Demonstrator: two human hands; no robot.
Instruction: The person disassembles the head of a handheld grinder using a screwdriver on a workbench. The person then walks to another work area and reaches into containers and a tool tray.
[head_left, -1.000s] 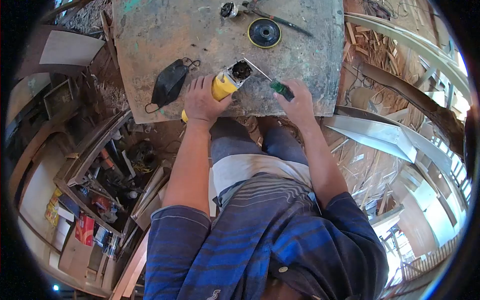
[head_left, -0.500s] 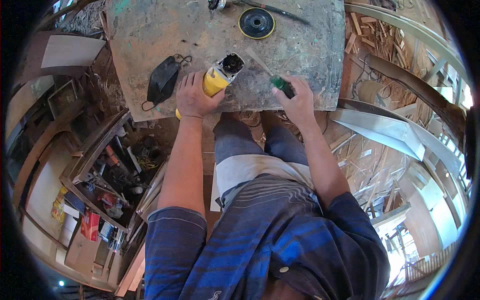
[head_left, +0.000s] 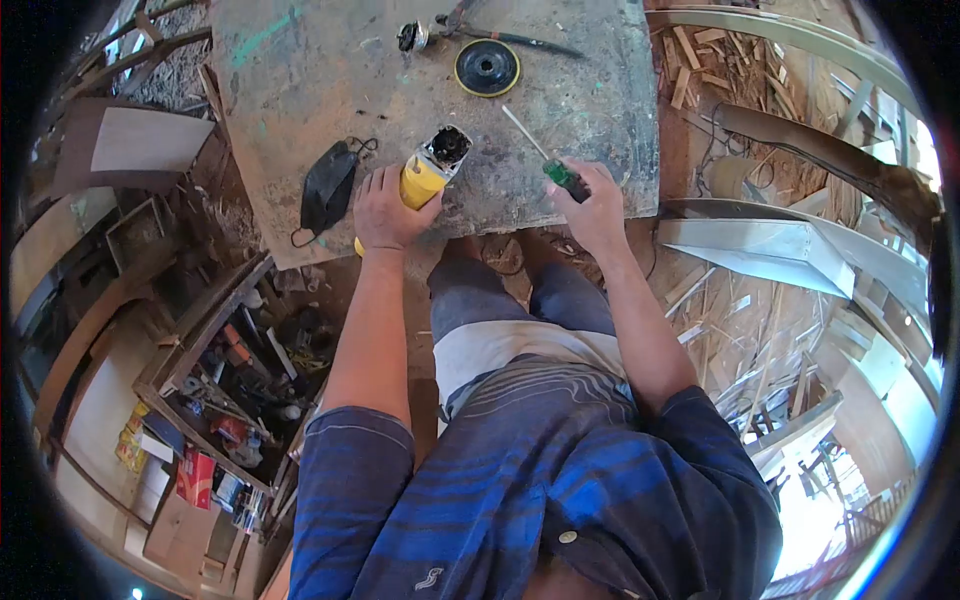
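My left hand is wrapped around the yellow body of a power tool, whose open dark end faces up and away from me at the table's near side. In my right hand is a screwdriver with a green handle; its metal shaft points away and to the left, apart from the power tool. Beyond them lies a round black backing pad with a yellow rim. Near it is a detached metal tool head. A black face mask lies left of my left hand.
The worn wooden table ends just in front of my legs. A dark long-handled tool lies at its far side. At lower left, an open cabinet holds jumbled tools. Wood offcuts and boards cover the floor at right.
The camera view has shifted slightly, so the table appears turned. The screwdriver's shaft now angles differently in my right hand. My left hand keeps its hold on the power tool.
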